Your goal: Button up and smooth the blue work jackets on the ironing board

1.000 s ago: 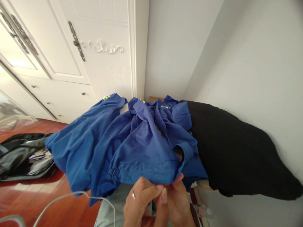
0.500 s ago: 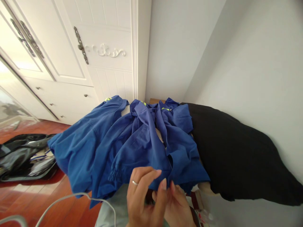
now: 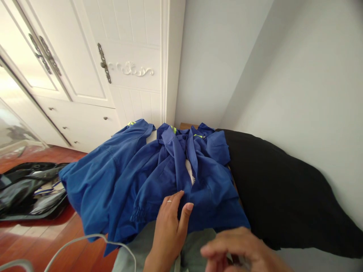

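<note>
A blue jacket (image 3: 159, 185) with yellow-green trim at the collar lies front up, its two front edges meeting below a narrow gap that shows white. On its lower front rests my left hand (image 3: 170, 223), a ring on one finger, the fingers stretched out and the thumb apart. Lower right, my right hand (image 3: 238, 247) hovers in front of the hem, clear of the cloth. Its fingers are bent and blurred, so I cannot make out whether they hold anything. Grey-green cloth (image 3: 198, 241) shows beneath, between the hands.
A black cloth (image 3: 278, 185) spreads to the right along the wall. White wardrobe doors (image 3: 133, 45) stand behind. On the wooden floor (image 3: 93, 253), an open black suitcase (image 3: 53, 215) holds clothes. A white cable (image 3: 76, 238) loops at lower left.
Both hands were together at the jacket's lower front edge, fingers pinching there. Now they are apart: the left lies flat on the cloth, the right has pulled away toward lower right. The jacket front lies flatter.
</note>
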Demonstrator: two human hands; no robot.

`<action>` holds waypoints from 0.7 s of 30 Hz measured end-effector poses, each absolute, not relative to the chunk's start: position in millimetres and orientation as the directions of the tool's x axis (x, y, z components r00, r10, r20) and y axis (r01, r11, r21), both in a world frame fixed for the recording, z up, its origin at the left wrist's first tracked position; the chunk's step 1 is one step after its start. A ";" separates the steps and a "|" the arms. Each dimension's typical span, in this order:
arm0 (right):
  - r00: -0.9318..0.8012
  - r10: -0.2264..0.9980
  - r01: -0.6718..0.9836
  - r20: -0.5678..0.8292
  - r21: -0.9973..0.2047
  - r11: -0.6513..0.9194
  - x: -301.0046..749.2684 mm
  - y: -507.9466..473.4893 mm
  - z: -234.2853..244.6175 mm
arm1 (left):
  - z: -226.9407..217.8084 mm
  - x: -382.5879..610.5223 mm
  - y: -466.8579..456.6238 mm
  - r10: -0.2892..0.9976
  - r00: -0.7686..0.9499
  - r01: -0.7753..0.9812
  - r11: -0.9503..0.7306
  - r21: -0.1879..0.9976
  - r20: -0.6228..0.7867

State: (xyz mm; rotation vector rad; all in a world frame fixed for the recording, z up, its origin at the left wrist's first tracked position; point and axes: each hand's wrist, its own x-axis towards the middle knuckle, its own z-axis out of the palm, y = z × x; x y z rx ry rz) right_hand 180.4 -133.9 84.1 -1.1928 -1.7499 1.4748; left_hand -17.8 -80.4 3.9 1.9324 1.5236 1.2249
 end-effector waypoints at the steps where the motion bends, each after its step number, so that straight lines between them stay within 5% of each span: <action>1: -0.410 0.909 0.312 -0.080 -0.948 0.058 182.6 -122.5 96.7 | 3.9 -18.4 -80.6 0.928 0.035 0.571 -0.323 0.754 0.372; 6: -0.251 0.967 0.592 0.037 -0.785 0.184 171.9 -23.2 123.0 | -2.9 -15.5 -78.5 0.950 0.012 0.551 -0.266 0.791 0.311; 10: -0.094 0.995 0.853 0.013 -0.514 0.088 162.8 57.2 107.7 | -14.3 -13.5 -73.8 0.947 -0.025 0.504 -0.265 0.822 0.320; 12: -0.086 0.996 0.880 -0.023 -0.471 0.065 161.6 81.1 93.9 | -20.3 -13.2 -70.7 0.955 -0.029 0.471 -0.247 0.847 0.294; 15: -0.072 0.997 0.790 -0.032 -0.612 0.038 161.1 95.0 75.8 | -28.8 -11.8 -66.0 0.966 -0.055 0.433 -0.205 0.878 0.253; 21: -0.184 0.979 0.357 -0.090 -0.934 -0.019 176.3 70.3 81.4 | -46.8 -21.2 -69.7 0.989 0.033 0.351 -0.145 0.925 0.142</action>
